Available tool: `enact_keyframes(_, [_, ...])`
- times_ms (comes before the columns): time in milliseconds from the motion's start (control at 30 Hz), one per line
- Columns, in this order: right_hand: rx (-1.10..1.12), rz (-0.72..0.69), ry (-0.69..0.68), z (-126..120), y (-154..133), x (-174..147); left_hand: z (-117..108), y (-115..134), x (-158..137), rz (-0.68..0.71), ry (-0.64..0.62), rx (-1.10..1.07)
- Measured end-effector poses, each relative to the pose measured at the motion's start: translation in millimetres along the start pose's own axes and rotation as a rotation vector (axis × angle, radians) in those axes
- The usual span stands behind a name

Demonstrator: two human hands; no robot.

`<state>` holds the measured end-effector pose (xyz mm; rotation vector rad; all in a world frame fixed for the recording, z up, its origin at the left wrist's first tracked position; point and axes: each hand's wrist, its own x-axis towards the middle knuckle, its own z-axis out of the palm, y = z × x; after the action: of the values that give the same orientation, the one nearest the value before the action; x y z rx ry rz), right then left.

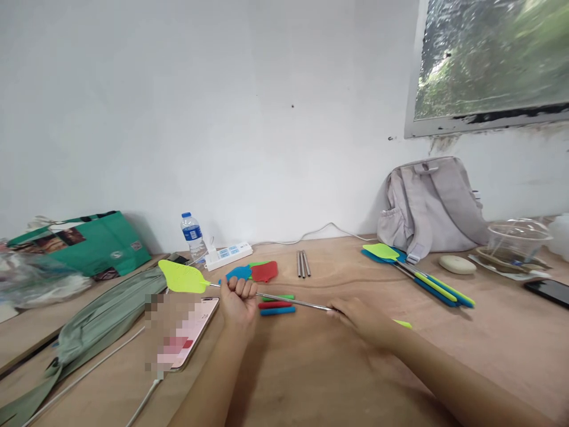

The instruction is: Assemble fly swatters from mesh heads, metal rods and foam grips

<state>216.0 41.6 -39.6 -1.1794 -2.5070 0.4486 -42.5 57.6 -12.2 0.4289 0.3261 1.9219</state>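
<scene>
I hold a fly swatter with a yellow-green head point(183, 277) and a long metal rod point(291, 301) level above the table. My left hand point(239, 299) is wrapped round the rod just behind the head. Closed on the rod's other end is my right hand point(353, 317); a yellow-green tip point(403, 324) shows past that wrist, in line with the rod. Beyond the rod lie a blue swatter head point(239, 273) and a red swatter head point(265, 271), with green edging out beneath. Red point(276, 305) and blue handles point(278, 311) lie under the rod beside a green one. Several short metal rods point(303, 264) are farther back.
Assembled swatters point(418, 276) are piled at right, near a grey backpack point(433, 207), a white oval case point(457, 264) and a plastic bowl point(518, 240). At left are a lit phone point(191, 335), a grey-green bag point(106, 308), a water bottle point(192, 230) and a power strip point(229, 255).
</scene>
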Motion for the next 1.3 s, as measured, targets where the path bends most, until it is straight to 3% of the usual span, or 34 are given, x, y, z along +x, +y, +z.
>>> enact_keyframes(167, [0.179, -0.09, -0.062, -9, -2, -1, 3, 2, -2, -0.009, -0.027, 0.043])
enact_keyframes(333, [0.569, 0.011, -0.303, -9, 9, -4, 8, 10, -4, 0.014, -0.098, 0.055])
enact_keyframes(400, [0.627, 0.019, -0.34, -9, 12, -5, 9, 14, -4, 0.018, -0.111, 0.04])
enact_keyframes(633, [0.169, -0.111, -0.113, -20, 16, -4, 8, 27, 1, 0.055, -0.118, 0.036])
enact_keyframes(833, [0.02, -0.087, -0.054, -26, 26, -4, 3, 30, 6, 0.089, -0.128, 0.068])
enact_keyframes(1033, [0.087, -0.098, -0.077, -27, 37, -3, -2, 31, 9, 0.093, -0.133, 0.084])
enact_keyframes(1300, [0.502, 0.037, -0.324, -22, 68, -3, -5, 32, 14, 0.076, -0.109, 0.096])
